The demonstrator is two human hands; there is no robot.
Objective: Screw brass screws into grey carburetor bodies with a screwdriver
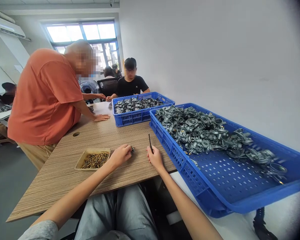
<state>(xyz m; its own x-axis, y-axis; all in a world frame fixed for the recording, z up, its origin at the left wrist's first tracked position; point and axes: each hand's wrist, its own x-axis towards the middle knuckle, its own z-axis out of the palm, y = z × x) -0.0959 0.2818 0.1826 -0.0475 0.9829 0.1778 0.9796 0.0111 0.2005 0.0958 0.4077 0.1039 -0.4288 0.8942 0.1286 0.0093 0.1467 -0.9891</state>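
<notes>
Slim dark rod [150, 141] and small dark part [132, 149] are held at six and seven o'clock, by a striped wood-grain table [52, 181]. At four o'clock, a perforated blue plastic crate [215, 173] is heaped with knobbly grey metal castings [195, 128]; at eight, a shallow tray [80, 158] is filled with brassy pins [96, 160]. The rod is gripped near-upright by the right hand [155, 158], its lower end hidden; the part is clasped, mostly covered, by the left hand [122, 155].

Held nearly upright, a slim dark rod [150, 141] stands right of a small, mostly hidden dark part [132, 150].
</notes>
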